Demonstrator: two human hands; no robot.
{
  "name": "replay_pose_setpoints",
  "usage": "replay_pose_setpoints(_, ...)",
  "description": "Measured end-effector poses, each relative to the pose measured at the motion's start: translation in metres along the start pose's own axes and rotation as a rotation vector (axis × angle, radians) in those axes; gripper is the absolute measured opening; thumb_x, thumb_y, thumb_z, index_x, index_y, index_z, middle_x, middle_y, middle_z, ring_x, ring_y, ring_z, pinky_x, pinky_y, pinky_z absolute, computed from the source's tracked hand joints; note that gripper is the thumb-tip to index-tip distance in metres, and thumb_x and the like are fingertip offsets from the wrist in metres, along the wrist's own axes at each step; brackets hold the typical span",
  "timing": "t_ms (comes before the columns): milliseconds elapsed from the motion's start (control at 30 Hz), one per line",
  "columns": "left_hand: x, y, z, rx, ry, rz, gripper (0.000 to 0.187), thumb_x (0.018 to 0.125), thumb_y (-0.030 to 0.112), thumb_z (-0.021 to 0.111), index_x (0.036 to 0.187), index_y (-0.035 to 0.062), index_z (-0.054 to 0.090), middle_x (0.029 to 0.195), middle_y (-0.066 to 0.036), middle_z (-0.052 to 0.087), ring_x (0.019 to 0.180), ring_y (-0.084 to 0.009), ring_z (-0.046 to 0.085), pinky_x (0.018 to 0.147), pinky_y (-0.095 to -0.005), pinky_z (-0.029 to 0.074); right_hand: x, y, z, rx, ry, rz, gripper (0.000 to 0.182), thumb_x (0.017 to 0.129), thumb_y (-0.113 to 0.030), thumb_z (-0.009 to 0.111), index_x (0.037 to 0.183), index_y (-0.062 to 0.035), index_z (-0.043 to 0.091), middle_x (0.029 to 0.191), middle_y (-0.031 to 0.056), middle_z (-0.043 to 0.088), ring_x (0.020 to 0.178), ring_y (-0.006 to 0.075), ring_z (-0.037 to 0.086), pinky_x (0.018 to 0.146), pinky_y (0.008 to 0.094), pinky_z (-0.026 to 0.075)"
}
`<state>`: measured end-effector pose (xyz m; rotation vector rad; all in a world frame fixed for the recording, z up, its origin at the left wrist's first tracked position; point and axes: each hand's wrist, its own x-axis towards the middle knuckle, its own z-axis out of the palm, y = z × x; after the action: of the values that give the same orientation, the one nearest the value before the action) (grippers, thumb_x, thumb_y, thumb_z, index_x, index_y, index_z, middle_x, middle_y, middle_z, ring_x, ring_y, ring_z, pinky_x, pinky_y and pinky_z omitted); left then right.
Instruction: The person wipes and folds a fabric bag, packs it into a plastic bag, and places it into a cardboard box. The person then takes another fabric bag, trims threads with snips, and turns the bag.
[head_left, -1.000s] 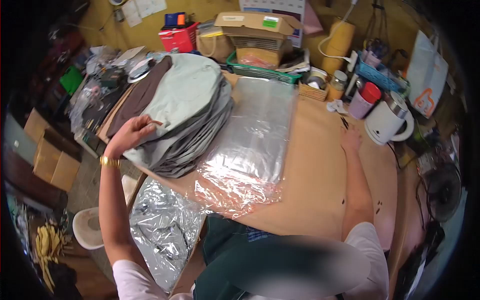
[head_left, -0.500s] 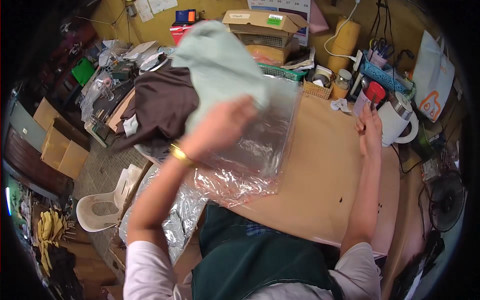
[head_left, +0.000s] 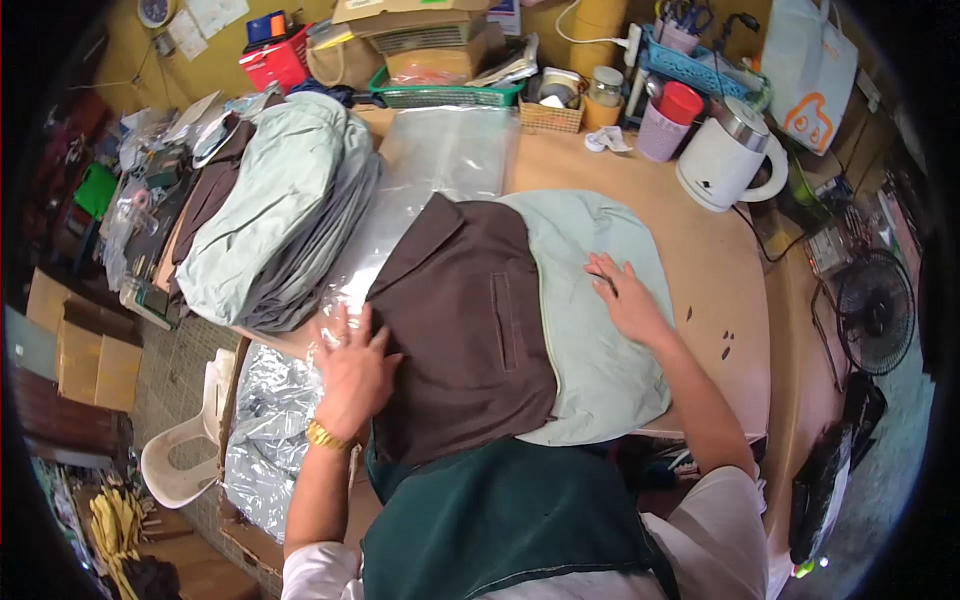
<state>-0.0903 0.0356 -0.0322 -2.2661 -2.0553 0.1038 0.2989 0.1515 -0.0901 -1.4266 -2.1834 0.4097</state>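
Note:
A sewn fabric piece, with a dark brown panel [head_left: 455, 330] and a rounded pale mint panel [head_left: 600, 390], lies spread on the table in front of me. The brown part has a long stitched slot and a folded top corner. My left hand [head_left: 352, 372] rests with spread fingers at the brown panel's left edge, over clear plastic [head_left: 450, 160]. On the mint panel lies my right hand [head_left: 633, 305], palm down, fingers stretched out. A thin dark thing shows by its fingers, too small to name. To the left, a stack of similar mint pieces [head_left: 275, 190] leans over the table edge.
At the back stand a green basket [head_left: 450, 97] with boxes, a small wicker basket [head_left: 552, 115], a purple cup [head_left: 660, 135] and a white electric kettle [head_left: 730, 160]. A fan [head_left: 875, 310] is at right. A plastic chair [head_left: 185, 460] stands lower left.
The mint and brown fabric my left hand held raised now lies flat before me. My right hand came from near the cup down onto the mint panel. The view has shifted.

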Motion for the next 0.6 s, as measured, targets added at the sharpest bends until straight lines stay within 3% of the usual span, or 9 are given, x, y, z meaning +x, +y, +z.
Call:
replay_pose_setpoints(67, -0.002, 0.003, -0.023, -0.165, 0.156, 0.018, 0.033, 0.086, 0.023, 0.066, 0.116, 0.0093, 0.067, 0.142, -0.016, 0.048, 0.136, -0.0354, 0.039, 0.111, -0.061, 0.022, 0.024, 0.003, -0.035, 0.413, -0.221, 0.274, 0.03, 0.1, -0.027, 0.051, 0.114, -0.0033, 0.062, 0.116, 0.0143, 0.066, 0.11, 0.0251, 0.062, 0.096, 0.0439, 0.047)
replay_pose_setpoints(133, 0.012, 0.022, -0.033, -0.418, 0.337, 0.169, 0.025, 0.084, 0.014, 0.068, 0.108, 0.0073, 0.068, 0.132, -0.016, 0.056, 0.125, -0.0366, 0.05, 0.103, -0.0501, 0.037, 0.051, -0.008, -0.056, 0.713, -0.022, 0.42, 0.032, 0.101, -0.033, 0.051, 0.098, -0.003, 0.064, 0.082, 0.0045, 0.065, 0.073, 0.0118, 0.064, 0.064, 0.0291, 0.051)
replay_pose_setpoints(200, 0.037, 0.056, -0.031, -0.638, 0.434, 0.346, 0.025, 0.079, 0.008, 0.07, 0.104, 0.0047, 0.067, 0.11, -0.011, 0.065, 0.099, -0.0312, 0.062, 0.084, -0.0383, 0.05, 0.085, 0.013, -0.053, 0.805, 0.092, 0.414, 0.033, 0.1, -0.034, 0.052, 0.089, -0.0044, 0.061, 0.068, -0.0011, 0.054, 0.057, 0.0069, 0.052, 0.049, 0.0229, 0.04)
replay_pose_setpoints(267, 0.071, 0.098, -0.021, -0.796, 0.311, 0.428, 0.028, 0.08, 0.013, 0.073, 0.104, 0.0017, 0.066, 0.1, -0.012, 0.063, 0.089, -0.0325, 0.061, 0.08, -0.039, 0.05, 0.109, 0.022, -0.036, 0.957, 0.184, 0.457, 0.034, 0.1, -0.035, 0.052, 0.087, -0.0046, 0.059, 0.067, -0.0017, 0.053, 0.055, 0.0068, 0.049, 0.048, 0.0227, 0.037)
replay_pose_setpoints(367, 0.119, 0.168, 0.02, -0.901, 0.472, 0.504, 0.046, 0.078, 0.02, 0.075, 0.117, 0.0024, 0.06, 0.102, -0.016, 0.061, 0.1, -0.0358, 0.057, 0.084, -0.0413, 0.048, 0.115, 0.044, 0.014, 1.299, 0.293, 0.528, 0.037, 0.099, -0.038, 0.053, 0.083, -0.0055, 0.056, 0.067, -0.001, 0.053, 0.054, 0.0076, 0.047, 0.047, 0.0234, 0.035)
replay_pose_setpoints(433, 0.138, 0.192, 0.052, -0.707, 0.263, 0.551, 0.032, 0.079, 0.017, 0.073, 0.105, 0.0021, 0.064, 0.099, -0.016, 0.064, 0.095, -0.0352, 0.061, 0.081, -0.0415, 0.05, 0.101, 0.035, 0.028, 1.398, 0.288, 0.479, 0.036, 0.099, -0.038, 0.052, 0.087, -0.0048, 0.058, 0.067, -0.0002, 0.053, 0.055, 0.0081, 0.049, 0.047, 0.0238, 0.037)
replay_pose_setpoints(533, 0.139, 0.179, 0.045, -0.987, 0.347, 0.333, 0.011, 0.082, 0.011, 0.068, 0.081, 0.0007, 0.066, 0.075, -0.017, 0.066, 0.068, -0.0321, 0.065, 0.065, -0.0388, 0.052, 0.085, 0.039, 0.016, 1.506, 0.129, 0.522, 0.036, 0.101, -0.038, 0.049, 0.094, -0.0041, 0.059, 0.07, 0.0014, 0.055, 0.057, 0.0087, 0.052, 0.049, 0.023, 0.04)
replay_pose_setpoints(567, 0.139, 0.163, 0.035, -1.06, 0.355, 0.242, 0.017, 0.087, 0.015, 0.066, 0.08, -0.0005, 0.066, 0.071, -0.014, 0.066, 0.065, -0.0229, 0.065, 0.062, -0.0336, 0.051, 0.083, 0.042, 0.003, 1.527, -0.023, 0.59, 0.037, 0.102, -0.038, 0.047, 0.098, -0.004, 0.06, 0.073, 0.0023, 0.057, 0.057, 0.0087, 0.052, 0.049, 0.0218, 0.042)
replay_pose_setpoints(600, 0.149, 0.147, 0.044, -1.181, 0.338, 0.112, 0.027, 0.087, 0.024, 0.069, 0.075, 0.0007, 0.066, 0.069, -0.017, 0.065, 0.058, -0.0241, 0.063, 0.056, -0.0374, 0.048, 0.082, 0.045, -0.009, 1.523, 0.005, 0.611, 0.037, 0.102, -0.038, 0.047, 0.098, -0.004, 0.06, 0.073, 0.0023, 0.057, 0.057, 0.0087, 0.052, 0.049, 0.0218, 0.042)
